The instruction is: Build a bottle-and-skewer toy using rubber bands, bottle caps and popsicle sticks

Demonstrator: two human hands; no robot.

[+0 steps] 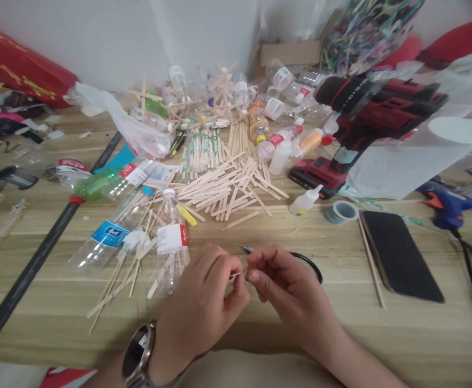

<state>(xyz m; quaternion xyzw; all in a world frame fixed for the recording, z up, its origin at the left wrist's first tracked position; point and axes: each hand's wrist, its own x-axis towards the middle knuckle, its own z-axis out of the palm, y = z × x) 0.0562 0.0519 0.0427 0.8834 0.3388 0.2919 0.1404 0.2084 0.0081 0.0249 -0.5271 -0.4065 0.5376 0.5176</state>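
My left hand [215,291], with a watch on its wrist, pinches a thin pale strand [236,274] between thumb and forefinger. Fingertips of my right hand [280,280] are closed at the strand's other end, almost touching the left ones. Whether it is thread or wire I cannot tell. Partly hidden behind my right hand lies a pair of scissors [315,264], its dark handle and blade tip showing. Just left of my hands, a clear plastic bottle [172,240] with a white and red label holds some sticks.
Loose wooden craft sticks [223,188] spread across the table's middle. Right of them are a red and black cordless drill [361,118], a glue bottle [305,200], a tape roll [341,212], a phone [401,256] and a blue glue gun [448,205]. Plastic bottles [114,237] lie at left.
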